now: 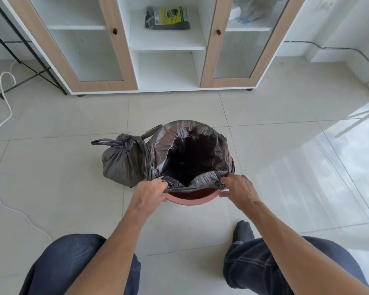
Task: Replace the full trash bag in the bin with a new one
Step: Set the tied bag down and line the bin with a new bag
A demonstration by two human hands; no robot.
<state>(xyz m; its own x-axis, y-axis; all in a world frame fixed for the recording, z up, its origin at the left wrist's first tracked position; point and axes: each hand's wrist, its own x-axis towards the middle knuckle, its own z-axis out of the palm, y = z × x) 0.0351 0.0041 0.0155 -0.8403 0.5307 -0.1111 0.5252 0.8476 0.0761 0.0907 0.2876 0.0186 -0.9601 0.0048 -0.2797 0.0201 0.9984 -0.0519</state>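
The pink bin (191,199) stands on the floor (275,167), in front of the white cabinet (168,60). A new black bag (202,133) sits inside it, open at the top. The bag's edge is folded over the far side of the bin's rim, but not yet over the near side. The left hand (149,191) and the right hand (239,188) each pinch the near edge of the bag between thumb and fingers. The full bag (121,160), tied in a knot, rests on the floor, touching the bin's left side.

The new bag looks thin, soft and crinkly, so it should stretch a bit but could tear or slip. I think it is best held right at its edge and pulled gently down over the rim.
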